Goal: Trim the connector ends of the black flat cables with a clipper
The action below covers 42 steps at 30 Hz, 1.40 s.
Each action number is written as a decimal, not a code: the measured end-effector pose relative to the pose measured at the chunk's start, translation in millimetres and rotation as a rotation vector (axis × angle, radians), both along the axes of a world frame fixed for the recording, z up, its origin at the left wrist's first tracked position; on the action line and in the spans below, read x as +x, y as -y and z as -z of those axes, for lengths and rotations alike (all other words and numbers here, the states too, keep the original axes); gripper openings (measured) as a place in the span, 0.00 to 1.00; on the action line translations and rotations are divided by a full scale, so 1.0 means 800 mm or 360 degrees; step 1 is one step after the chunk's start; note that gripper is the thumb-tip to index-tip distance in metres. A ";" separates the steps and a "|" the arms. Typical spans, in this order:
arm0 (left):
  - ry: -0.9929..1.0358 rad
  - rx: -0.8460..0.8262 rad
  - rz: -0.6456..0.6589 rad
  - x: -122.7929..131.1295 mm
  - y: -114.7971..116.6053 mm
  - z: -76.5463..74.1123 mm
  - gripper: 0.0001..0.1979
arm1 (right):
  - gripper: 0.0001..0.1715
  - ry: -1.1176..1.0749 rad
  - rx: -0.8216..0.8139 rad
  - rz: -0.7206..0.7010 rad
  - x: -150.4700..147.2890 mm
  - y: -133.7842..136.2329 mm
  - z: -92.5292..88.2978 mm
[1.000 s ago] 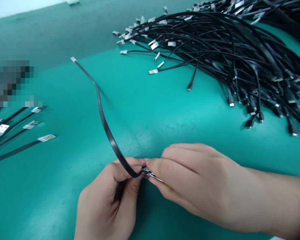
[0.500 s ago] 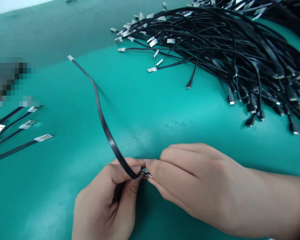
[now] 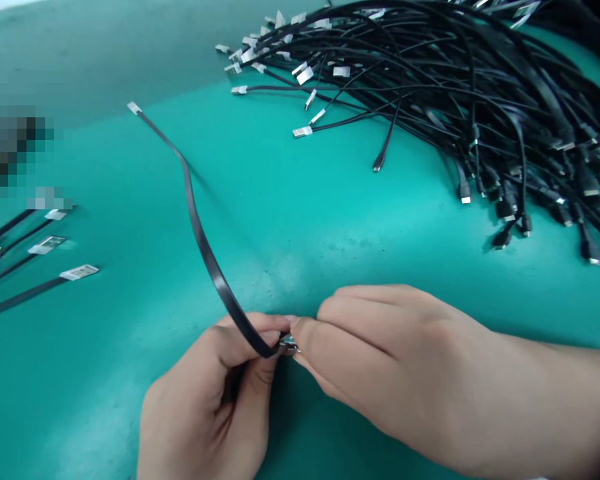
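A flat black USB cable (image 3: 200,240) arcs up from the person's hands over the teal workbench (image 3: 290,200). Its far end, a silver USB plug (image 3: 134,107), reaches toward the upper left, while its near end sits between the two hands, just above the bench. The left hand (image 3: 205,393) is closed around the cable close to that near end, with the thumb on top and the fingers curled under, holding it firmly. The right hand (image 3: 395,373) comes in from the right and pinches a small metal connector (image 3: 289,343) between thumb and fingertips, right against the left hand's fingers. Most of that connector is hidden, so its exact shape cannot be told. Beyond the hands, up and to the right, a big tangled heap of black cables (image 3: 430,80) lies on the bench, with silver plugs along one edge and small dark plugs (image 3: 505,233) along the other. At the left edge, a few more cables (image 3: 20,280) lie side by side with their plugs pointing right, just below a blurred patch (image 3: 10,153).
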<state>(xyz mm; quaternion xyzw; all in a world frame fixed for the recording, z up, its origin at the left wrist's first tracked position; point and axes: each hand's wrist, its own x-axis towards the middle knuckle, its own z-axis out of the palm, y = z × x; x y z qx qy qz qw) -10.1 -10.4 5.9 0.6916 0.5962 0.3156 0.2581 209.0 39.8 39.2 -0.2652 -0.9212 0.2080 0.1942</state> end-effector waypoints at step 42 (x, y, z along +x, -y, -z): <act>-0.0002 0.0066 0.0109 0.006 -0.001 -0.007 0.13 | 0.23 -0.0018 0.0220 0.0058 -0.001 0.005 0.002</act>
